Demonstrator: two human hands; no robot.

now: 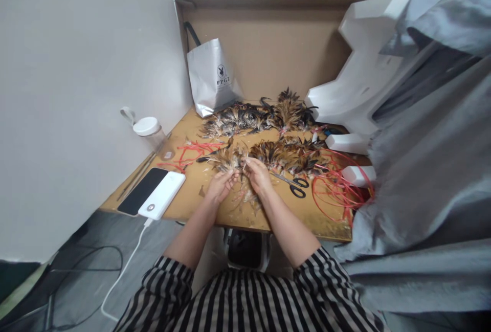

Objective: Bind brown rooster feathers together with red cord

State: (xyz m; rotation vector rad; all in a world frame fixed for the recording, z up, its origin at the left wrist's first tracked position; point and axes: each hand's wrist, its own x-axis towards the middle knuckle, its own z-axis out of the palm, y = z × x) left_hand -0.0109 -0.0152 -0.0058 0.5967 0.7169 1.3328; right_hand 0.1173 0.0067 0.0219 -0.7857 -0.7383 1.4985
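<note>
Over the near part of the wooden table, my left hand [222, 184] is closed on a bunch of brown feathers [220, 160], which fans out beyond the fingers. Close beside it, my right hand [257, 173] pinches a feather [246, 158] by its pale end, thumb against forefinger. Loose feathers and pale fluff [247, 200] lie on the tabletop below and between the hands. A thick row of brown feathers [286, 154] lies just past my right hand. Black-handled scissors [297, 187] rest to the right of that hand.
Darker feathers [245, 118] are heaped at the back, before a silver bag [210, 73]. Red strips lie at left [192, 152] and in a tangle at right [341, 194]. A phone [143, 191], white power bank [163, 195] and lidded jar [151, 132] occupy the left; grey cloth [433, 168] hangs at right.
</note>
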